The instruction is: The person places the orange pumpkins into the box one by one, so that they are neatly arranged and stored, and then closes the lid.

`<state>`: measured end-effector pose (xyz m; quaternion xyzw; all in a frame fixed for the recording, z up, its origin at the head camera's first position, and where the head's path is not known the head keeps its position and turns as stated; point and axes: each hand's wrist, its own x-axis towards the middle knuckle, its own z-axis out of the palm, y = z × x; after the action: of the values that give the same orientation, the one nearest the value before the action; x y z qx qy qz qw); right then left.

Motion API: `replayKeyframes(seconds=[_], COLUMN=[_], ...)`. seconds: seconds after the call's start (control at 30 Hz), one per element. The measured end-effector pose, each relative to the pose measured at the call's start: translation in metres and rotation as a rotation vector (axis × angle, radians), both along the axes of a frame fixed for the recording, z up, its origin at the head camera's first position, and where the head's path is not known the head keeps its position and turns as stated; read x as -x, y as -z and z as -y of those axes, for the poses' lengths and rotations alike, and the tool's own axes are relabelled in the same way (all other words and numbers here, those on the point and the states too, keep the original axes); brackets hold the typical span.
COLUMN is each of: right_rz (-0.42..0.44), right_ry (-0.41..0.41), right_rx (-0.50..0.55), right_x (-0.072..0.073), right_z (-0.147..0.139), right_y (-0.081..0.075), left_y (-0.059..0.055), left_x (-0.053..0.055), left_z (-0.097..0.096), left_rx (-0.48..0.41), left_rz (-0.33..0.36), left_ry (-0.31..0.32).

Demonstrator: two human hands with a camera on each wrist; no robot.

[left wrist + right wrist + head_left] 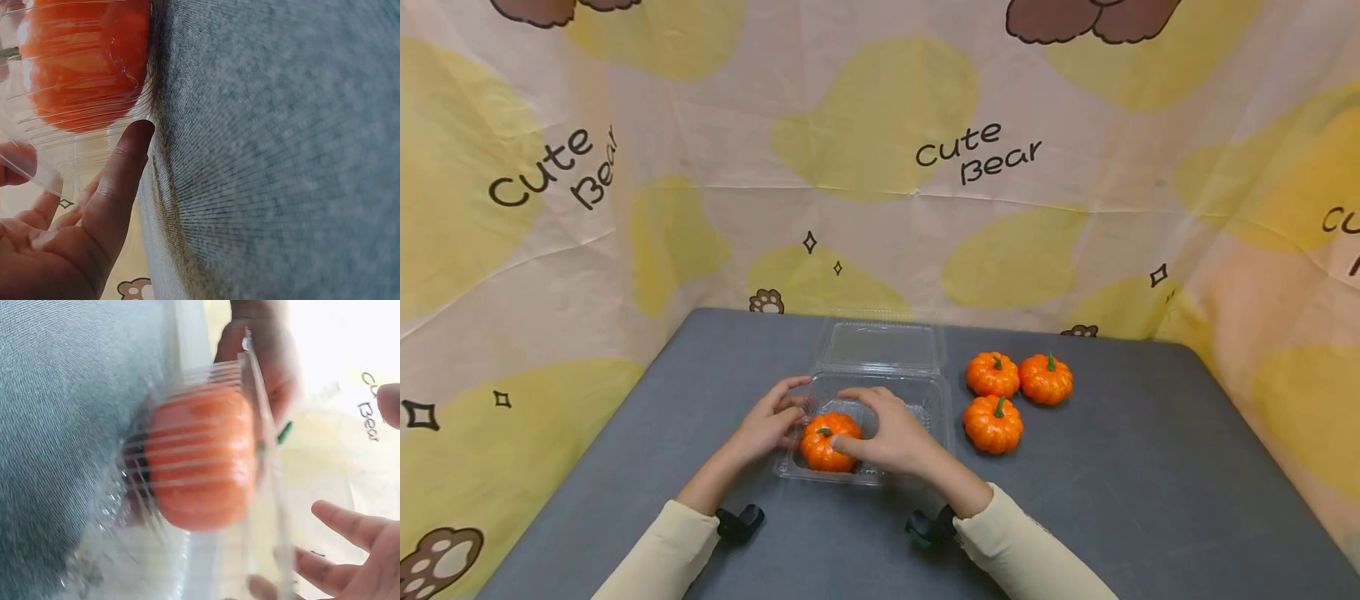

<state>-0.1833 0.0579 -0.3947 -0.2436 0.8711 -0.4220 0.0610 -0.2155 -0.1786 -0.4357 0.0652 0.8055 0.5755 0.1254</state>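
An orange toy pumpkin with a green stem sits at the front left inside a clear plastic clamshell box, its hinged lid folded back. At the box's left side is my left hand. In the left wrist view, one straight finger lies along the outside of the ribbed wall, low by the table. My right hand reaches over the box's right part, its thumb overlapping the pumpkin in the head view. The right wrist view shows that hand's fingers spread, apart from the pumpkin seen through the wall.
Three more toy pumpkins stand together right of the box: one at back left, one at back right, one in front. The grey table is backed by a printed cloth.
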Motion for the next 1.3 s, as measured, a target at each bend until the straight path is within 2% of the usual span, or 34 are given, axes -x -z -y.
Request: replayKeyframes(seconds=[0.37, 0.77, 1.07, 1.3], right_rz=[-0.097, -0.179, -0.198, -0.123], right_ry=[0.122, 0.216, 0.312, 0.382], right_rx=[0.038, 0.033, -0.025, -0.059], right_x=[-0.007, -0.004, -0.001, -0.002], right_z=[-0.03, -0.069, -0.101, -0.125], right_y=[-0.018, -0.023, -0.027, -0.022], left_y=[0.001, 0.0, -0.002, -0.002], left_x=[0.0, 0.0, 0.001, 0.001], left_z=[0.0, -0.001, -0.002, -0.001], left_rx=[-0.003, -0.001, -0.006, -0.002], left_rz=[-0.009, -0.005, -0.003, -0.002], left_ry=[-0.015, -0.02, -0.014, -0.012])
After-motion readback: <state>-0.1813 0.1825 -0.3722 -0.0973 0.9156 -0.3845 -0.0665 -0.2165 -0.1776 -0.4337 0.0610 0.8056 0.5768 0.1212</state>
